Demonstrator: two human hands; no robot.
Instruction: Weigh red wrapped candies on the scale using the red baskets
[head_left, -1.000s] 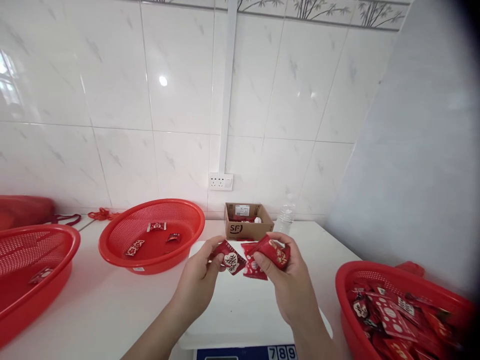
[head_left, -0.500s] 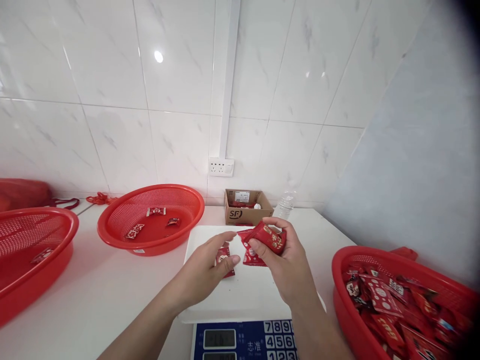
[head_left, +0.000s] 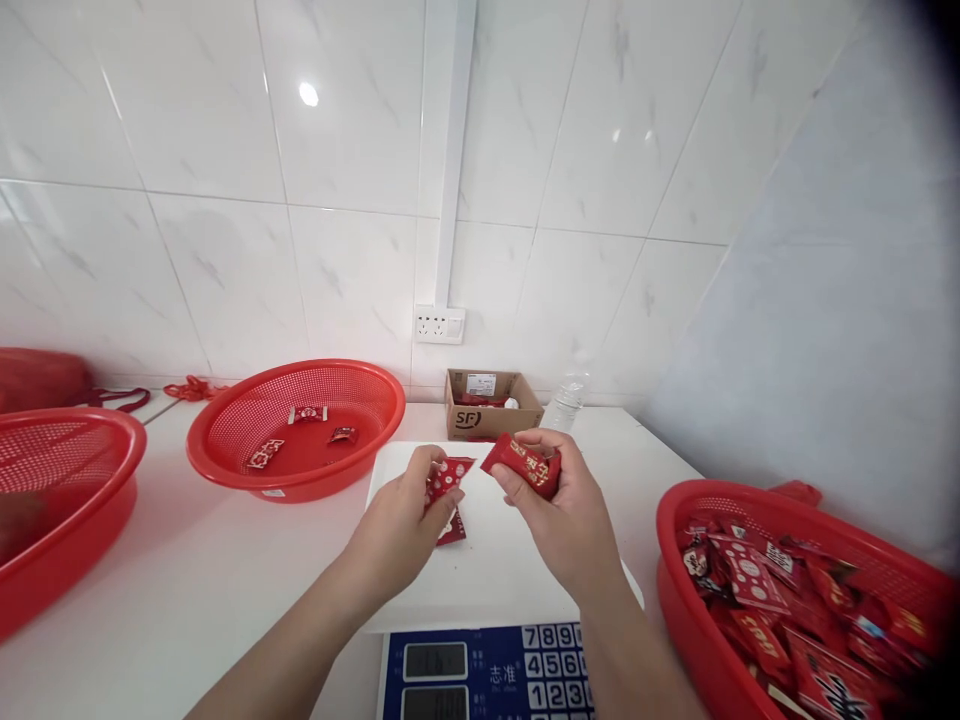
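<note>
My left hand [head_left: 409, 520] pinches a red packet with white dots [head_left: 451, 472] between thumb and fingers, above the white pan of a weighing scale [head_left: 517, 590]. Just under that hand another dark red packet [head_left: 454, 530] shows, partly covered by the thumb; it appears to lie on the pan. My right hand [head_left: 566, 510] is closed around a red packet with gold lettering [head_left: 525, 462]. Whether more packets sit behind it in the palm is hidden. A gap separates the two hands.
A red basket heaped with packets [head_left: 667, 560] stands at the right. Another red basket [head_left: 199, 460] holds several packets; a third basket [head_left: 124, 490] has a blurred hand-like shape inside. An SF cardboard box [head_left: 487, 425] and a plastic bottle [head_left: 568, 400] stand near the wall.
The white-dotted packet has passed from my right hand to my left, and the hands have drawn apart. A blurred shape has come into the far-left basket, where a packet showed before.
</note>
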